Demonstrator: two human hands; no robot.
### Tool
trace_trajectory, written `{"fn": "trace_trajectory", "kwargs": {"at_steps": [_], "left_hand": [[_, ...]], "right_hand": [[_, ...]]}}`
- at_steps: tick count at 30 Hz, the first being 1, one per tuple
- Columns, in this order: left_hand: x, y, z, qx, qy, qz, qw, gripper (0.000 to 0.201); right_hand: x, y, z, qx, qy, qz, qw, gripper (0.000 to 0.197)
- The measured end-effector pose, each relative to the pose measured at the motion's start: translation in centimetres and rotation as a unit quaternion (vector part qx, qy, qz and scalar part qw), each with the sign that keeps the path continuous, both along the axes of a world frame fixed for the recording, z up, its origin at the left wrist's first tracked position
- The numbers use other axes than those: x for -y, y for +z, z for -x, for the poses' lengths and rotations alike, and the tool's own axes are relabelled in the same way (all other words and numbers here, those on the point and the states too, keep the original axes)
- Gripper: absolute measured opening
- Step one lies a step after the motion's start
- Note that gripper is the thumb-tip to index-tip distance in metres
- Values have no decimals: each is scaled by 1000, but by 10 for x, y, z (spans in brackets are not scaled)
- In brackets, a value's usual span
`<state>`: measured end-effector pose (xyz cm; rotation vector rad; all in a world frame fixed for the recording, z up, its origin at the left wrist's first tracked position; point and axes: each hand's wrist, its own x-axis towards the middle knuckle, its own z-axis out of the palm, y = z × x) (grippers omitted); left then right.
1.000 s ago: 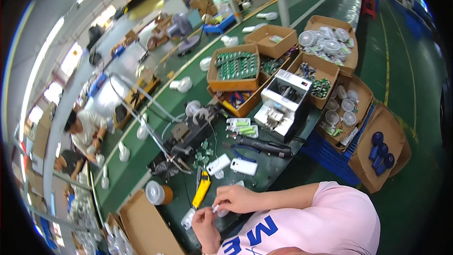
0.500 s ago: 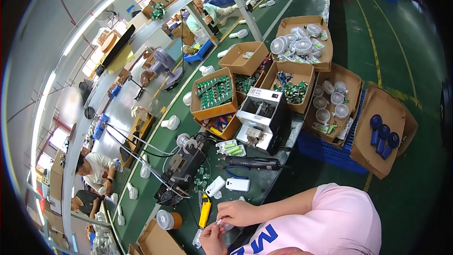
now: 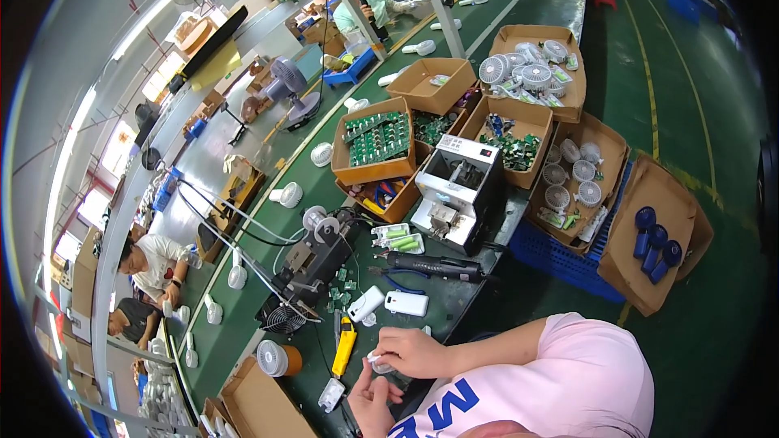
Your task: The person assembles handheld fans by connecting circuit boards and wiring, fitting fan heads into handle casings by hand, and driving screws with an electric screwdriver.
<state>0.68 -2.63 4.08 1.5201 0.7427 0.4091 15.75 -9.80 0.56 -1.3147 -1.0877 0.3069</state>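
My right hand (image 3: 411, 352) is closed in a pinch on a small white plastic piece (image 3: 378, 363), partly hidden by the fingers. Just below it, my left hand (image 3: 372, 399) has its fingers apart, one fingertip at the edge of the piece. Left of my hands lie a yellow-handled tool (image 3: 344, 347) and a small white open housing (image 3: 331, 395). Beyond them are two white fan-handle shells (image 3: 406, 302) and dark pliers (image 3: 399, 282). A white fan head (image 3: 273, 357) rests by an orange-brown round container (image 3: 292, 360).
A black electric screwdriver (image 3: 434, 266) lies before a black-and-white machine (image 3: 459, 195). Boxes of circuit boards (image 3: 375, 144), white fans (image 3: 535, 73) and blue fans (image 3: 656, 247) stand beyond and right. A green conveyor (image 3: 264, 264) runs along the left; co-workers sit across it.
My left hand's fingers have spread and drawn slightly away from the white piece, while my right hand keeps it pinched. The whole view has shifted slightly.
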Motion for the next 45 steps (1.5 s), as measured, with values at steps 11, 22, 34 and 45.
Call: {"fn": "trace_trajectory", "kwargs": {"at_steps": [11, 22, 34, 45], "left_hand": [[-18, 16, 4, 141, -119, 316, 931, 67], [-31, -30, 2, 190, 71, 408, 890, 45], [-46, -29, 53, 294, 163, 172, 926, 71], [-55, -31, 7, 265, 11, 188, 946, 61]], "right_hand": [[67, 78, -85, -140, 50, 106, 983, 15], [20, 44, -37, -70, 272, 159, 946, 28], [-27, 8, -34, -316, 466, 216, 797, 24], [-20, 0, -30, -296, 237, 149, 913, 32]]}}
